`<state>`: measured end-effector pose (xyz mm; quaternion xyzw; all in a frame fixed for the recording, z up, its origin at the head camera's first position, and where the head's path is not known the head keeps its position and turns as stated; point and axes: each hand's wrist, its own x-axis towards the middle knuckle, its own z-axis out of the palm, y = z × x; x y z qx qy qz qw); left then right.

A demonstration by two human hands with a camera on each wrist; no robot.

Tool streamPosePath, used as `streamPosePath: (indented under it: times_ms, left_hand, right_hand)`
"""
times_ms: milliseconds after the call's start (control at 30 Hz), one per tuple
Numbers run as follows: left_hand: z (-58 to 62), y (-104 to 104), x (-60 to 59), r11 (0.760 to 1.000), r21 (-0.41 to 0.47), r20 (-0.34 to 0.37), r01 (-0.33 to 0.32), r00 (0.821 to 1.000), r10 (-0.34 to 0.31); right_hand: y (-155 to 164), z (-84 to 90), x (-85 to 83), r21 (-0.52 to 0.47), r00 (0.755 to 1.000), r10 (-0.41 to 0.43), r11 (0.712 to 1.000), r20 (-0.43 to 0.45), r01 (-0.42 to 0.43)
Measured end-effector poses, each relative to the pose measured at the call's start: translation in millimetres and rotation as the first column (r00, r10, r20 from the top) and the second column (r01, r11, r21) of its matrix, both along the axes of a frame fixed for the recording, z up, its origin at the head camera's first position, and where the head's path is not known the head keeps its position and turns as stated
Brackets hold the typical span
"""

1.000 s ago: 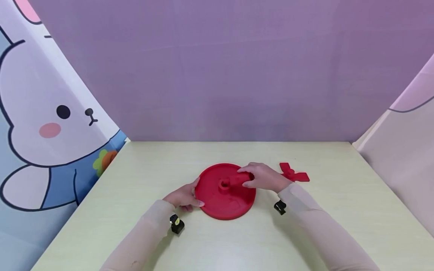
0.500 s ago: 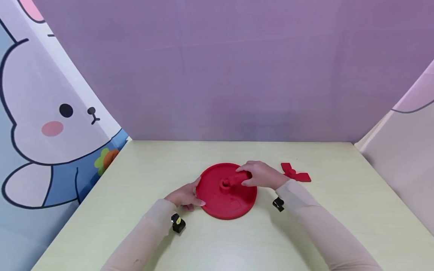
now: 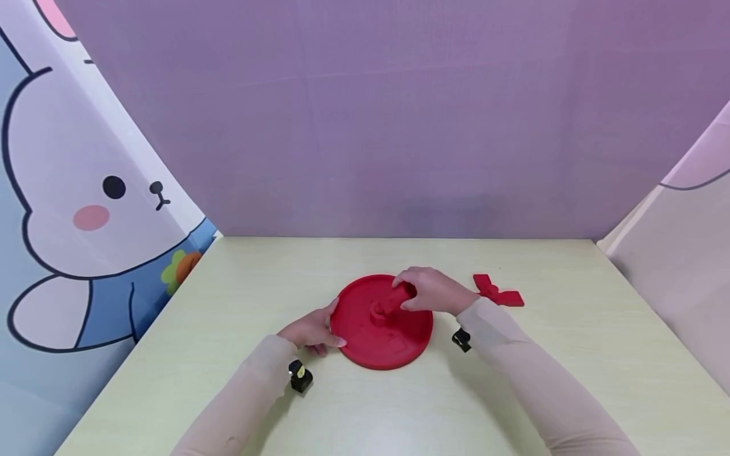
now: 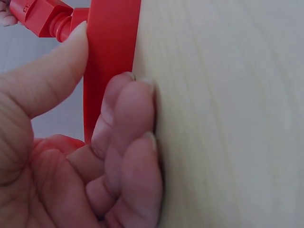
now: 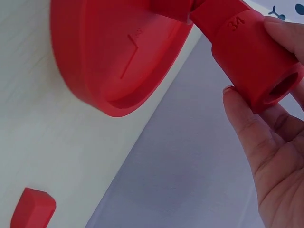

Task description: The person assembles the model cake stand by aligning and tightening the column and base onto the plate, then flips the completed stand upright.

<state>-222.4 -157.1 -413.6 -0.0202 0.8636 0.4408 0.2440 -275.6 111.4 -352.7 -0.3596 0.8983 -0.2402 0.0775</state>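
A red round base (image 3: 356, 348) with a raised rim lies on the table. My left hand (image 3: 310, 330) grips its left edge, thumb over the rim and fingers curled against the side by the tabletop. In my right hand (image 3: 436, 292) is a red hollow tube-like piece (image 5: 251, 57) marked 34, pinched between thumb and fingers near its open end. It slants over the base, its lower end at the short central socket (image 3: 377, 311). A ridged, thread-like section (image 4: 59, 27) shows at that lower end in the left wrist view.
A red propeller-shaped piece (image 3: 497, 295) lies on the pale table (image 3: 274, 266), just right of my right wrist. A purple cloth wall (image 3: 365, 126) rises behind the table. Printed cloth (image 3: 63, 164) with a cartoon animal hangs at the left.
My right hand has moved left and slightly up, tilting the tube-like piece from nearly flat to steeper over the socket. My left hand keeps its hold on the base.
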Motion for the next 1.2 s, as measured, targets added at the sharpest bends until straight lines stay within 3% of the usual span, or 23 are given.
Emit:
streamPosePath:
  times_ms: [333, 733, 1200]
  left_hand:
    - [1.1, -1, 2.0, 1.000, 0.010, -0.002, -0.004, 1.000, 0.004]
    - [-2.4, 1, 1.1, 1.000, 0.028, 0.003, 0.001, 1.000, -0.001]
    - [0.7, -6, 3.8, 1.000, 0.001, 0.015, -0.008, 1.000, 0.008]
  right_hand:
    - [-11, 2.8, -2.9, -0.010, 1.000, -0.018, 1.000, -0.002, 0.018]
    - [-21, 0.3, -5.9, -0.015, 0.995, 0.044, 0.999, -0.088, -0.046]
    - [-39, -3.2, -1.1, -0.036, 1.000, 0.000, 0.999, -0.013, 0.000]
